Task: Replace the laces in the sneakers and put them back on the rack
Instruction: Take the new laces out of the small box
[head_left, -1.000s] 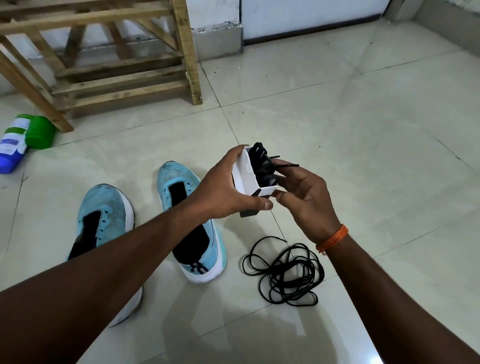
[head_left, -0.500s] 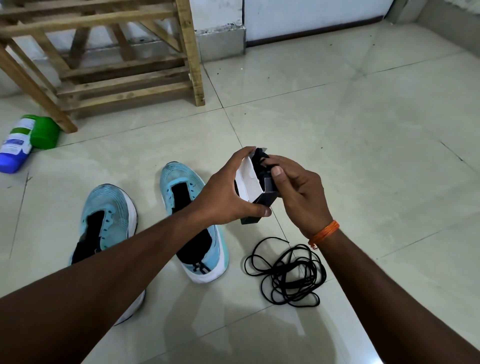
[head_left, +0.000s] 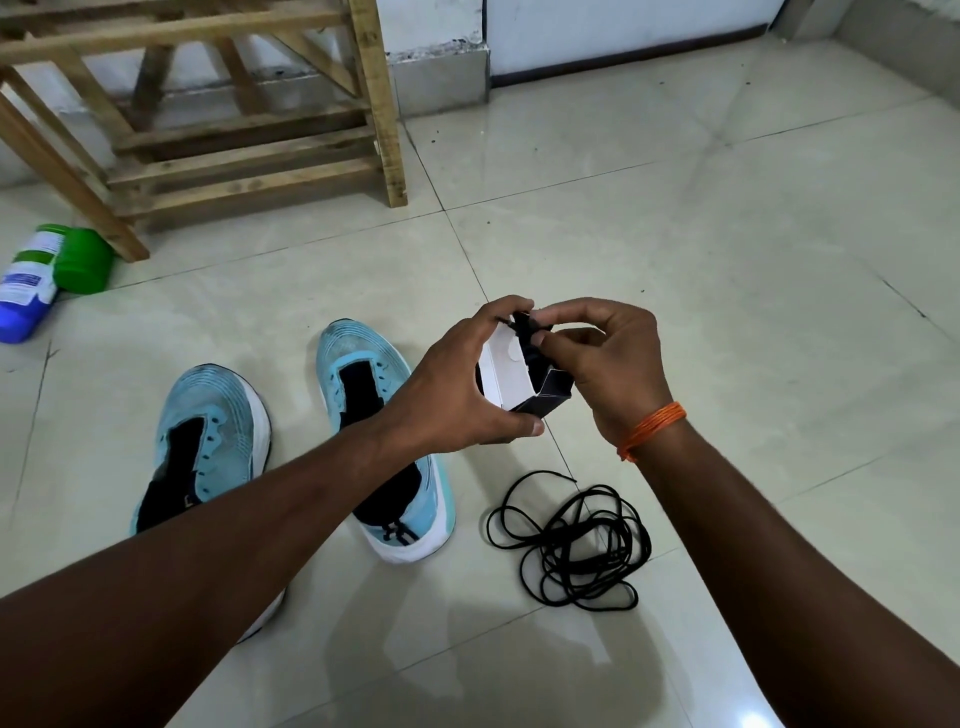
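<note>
Holding box in left grip | right grip pinching boxed laces | open floor rightward

Light blue uppers and white soles are shown by the sneakers; black by the loose laces; white inside, black outside, by the box.

tiled floor: sneakers, laces, bottle, rack

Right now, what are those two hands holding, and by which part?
The left hand grips a small open box by its sides; the right hand pinches the black laces at its open top.
</note>
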